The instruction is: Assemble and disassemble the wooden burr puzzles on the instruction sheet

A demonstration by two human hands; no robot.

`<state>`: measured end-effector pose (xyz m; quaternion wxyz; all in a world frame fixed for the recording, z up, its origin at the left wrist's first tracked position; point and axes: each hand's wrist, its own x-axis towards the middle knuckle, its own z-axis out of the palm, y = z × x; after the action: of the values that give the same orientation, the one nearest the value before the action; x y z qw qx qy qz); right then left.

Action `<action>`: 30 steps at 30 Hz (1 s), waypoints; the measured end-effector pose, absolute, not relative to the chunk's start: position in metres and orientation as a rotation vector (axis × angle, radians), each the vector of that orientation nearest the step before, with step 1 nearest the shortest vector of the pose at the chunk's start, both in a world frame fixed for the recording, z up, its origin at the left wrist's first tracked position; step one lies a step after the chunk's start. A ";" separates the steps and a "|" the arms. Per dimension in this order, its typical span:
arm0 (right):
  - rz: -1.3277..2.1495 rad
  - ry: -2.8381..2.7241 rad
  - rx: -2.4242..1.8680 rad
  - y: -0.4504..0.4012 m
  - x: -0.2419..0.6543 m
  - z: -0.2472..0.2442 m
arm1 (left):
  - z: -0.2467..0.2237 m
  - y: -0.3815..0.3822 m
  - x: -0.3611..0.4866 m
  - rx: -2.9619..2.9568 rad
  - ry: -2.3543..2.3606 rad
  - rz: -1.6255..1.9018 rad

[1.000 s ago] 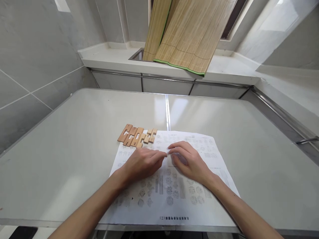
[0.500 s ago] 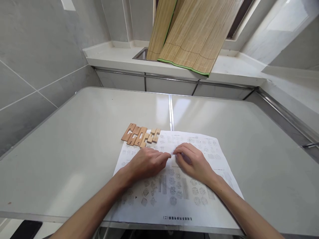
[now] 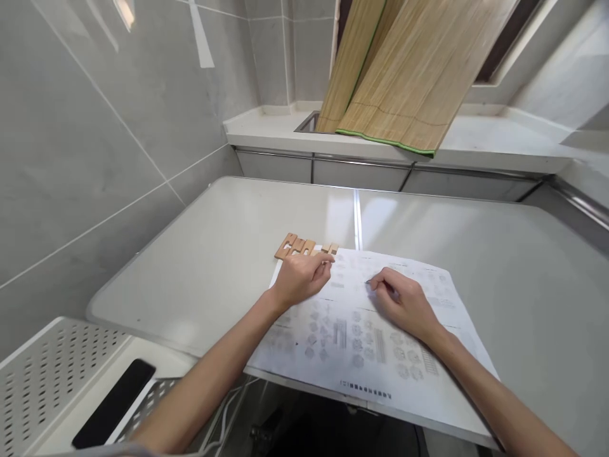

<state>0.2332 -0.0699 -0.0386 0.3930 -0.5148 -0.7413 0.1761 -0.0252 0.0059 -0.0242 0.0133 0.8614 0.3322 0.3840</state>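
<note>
A row of notched wooden puzzle pieces point(image 3: 288, 245) lies along the upper left edge of a printed sheet point(image 3: 380, 374). My left hand point(image 3: 302, 277) is over the near side of the row and hides part of it. Its fingers are curled, with the fingertips close to the small pale pieces at the right end; whether they touch or grip one I cannot tell. My right hand point(image 3: 402, 299) rests on the sheet, fingers closed in a pinch. A tiny dark tip shows at its fingertips, too small to name.
The white folding table point(image 3: 228, 241) has a seam down its middle. A black phone point(image 3: 114, 403) lies at the lower left beside a perforated white panel point(image 3: 42, 374). Behind the table, a bamboo mat point(image 3: 404, 82) hangs over a white counter point(image 3: 266, 130).
My left hand has moved away from my right hand, up to the wooden pieces. The right hand stays on the sheet. The view has swung left, bringing more of the phone into sight.
</note>
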 end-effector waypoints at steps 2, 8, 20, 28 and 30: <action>0.424 -1.876 -1.319 -0.071 0.235 -0.040 | -0.024 0.006 -0.029 2.647 1.123 1.195; 0.429 -1.879 -1.351 -0.071 0.235 -0.042 | -0.009 0.012 -0.043 2.506 1.384 1.166; 0.467 -1.881 -1.374 -0.069 0.237 -0.044 | 0.018 0.042 -0.087 2.353 1.804 0.550; 0.512 -1.884 -1.364 -0.068 0.235 -0.041 | 0.032 0.047 -0.061 2.429 1.891 0.183; 0.513 -1.885 -1.357 -0.068 0.234 -0.040 | 0.034 0.048 -0.054 2.445 1.915 0.109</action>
<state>0.2344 -0.0676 -0.0401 0.3723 -0.5296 -0.7355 0.2000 -0.0535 0.0481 0.0341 0.0170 0.7867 0.6162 0.0350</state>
